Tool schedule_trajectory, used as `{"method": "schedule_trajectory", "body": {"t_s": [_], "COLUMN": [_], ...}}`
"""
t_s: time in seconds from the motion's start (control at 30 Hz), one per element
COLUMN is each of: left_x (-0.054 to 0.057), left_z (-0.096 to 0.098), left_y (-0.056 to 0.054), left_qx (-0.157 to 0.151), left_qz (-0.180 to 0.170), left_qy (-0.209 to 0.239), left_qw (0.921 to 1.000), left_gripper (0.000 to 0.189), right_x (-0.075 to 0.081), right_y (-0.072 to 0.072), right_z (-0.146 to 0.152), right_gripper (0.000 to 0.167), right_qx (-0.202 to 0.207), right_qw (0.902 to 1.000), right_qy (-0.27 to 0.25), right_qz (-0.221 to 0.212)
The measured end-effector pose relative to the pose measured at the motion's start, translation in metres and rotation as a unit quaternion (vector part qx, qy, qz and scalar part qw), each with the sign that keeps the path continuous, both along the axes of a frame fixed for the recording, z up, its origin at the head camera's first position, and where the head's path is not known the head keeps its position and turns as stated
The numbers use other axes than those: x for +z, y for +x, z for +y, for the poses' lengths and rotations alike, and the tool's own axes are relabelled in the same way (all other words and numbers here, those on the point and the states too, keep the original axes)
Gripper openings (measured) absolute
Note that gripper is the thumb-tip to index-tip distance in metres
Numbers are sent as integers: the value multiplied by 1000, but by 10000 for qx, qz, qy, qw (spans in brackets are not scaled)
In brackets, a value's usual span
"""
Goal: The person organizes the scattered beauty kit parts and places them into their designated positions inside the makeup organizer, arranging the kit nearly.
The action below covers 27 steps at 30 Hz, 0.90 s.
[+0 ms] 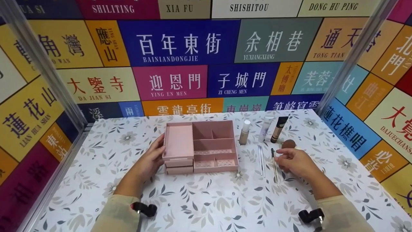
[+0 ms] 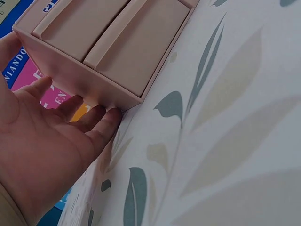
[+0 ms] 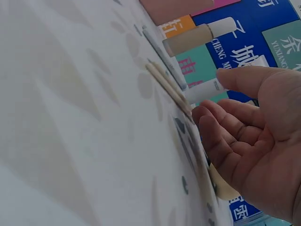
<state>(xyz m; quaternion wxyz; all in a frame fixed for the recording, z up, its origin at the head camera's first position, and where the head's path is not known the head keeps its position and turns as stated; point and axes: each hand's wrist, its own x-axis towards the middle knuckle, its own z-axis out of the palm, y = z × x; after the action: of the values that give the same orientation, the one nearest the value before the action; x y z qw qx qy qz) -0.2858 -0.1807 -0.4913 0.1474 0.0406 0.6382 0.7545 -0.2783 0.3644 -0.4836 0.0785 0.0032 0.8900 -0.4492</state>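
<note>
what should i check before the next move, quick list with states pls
1. Left hand at the side of the box: ok, fingertips against it.
2. Box flat on the table: ok.
3. Drawers pushed in: ok, both look closed.
4. Nearest stick held by the right hand: not ok, thumb and fingers are apart with nothing between them.
5. Right hand touching that stick: cannot tell.
6. Bottle upright: ok.
</note>
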Motion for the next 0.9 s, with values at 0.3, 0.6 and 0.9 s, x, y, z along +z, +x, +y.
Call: {"method": "schedule_trajectory", "body": {"t_s": [0.3,0.6,0.9], "left_x": [-1,0,1], "left_z": [2,0,1], "left_y": [0,0,1], "left_qx": [23,69,134], "left_qz": [22,-30,-109], "left_qy": [155,95,65], "left_qw": [9999,9999,9998], "left_gripper": [69,69,69], "right_x": [-9,-11,-9], "right_y": [-1,-3,-3], "right_z": [1,0,0], "right_gripper": [52,59,53], "right_qx": [25,15,-23], "right_qw": [9992,9991,9981], "right_qy": [384,413,615], "right_qz": [83,-13,-39]}}
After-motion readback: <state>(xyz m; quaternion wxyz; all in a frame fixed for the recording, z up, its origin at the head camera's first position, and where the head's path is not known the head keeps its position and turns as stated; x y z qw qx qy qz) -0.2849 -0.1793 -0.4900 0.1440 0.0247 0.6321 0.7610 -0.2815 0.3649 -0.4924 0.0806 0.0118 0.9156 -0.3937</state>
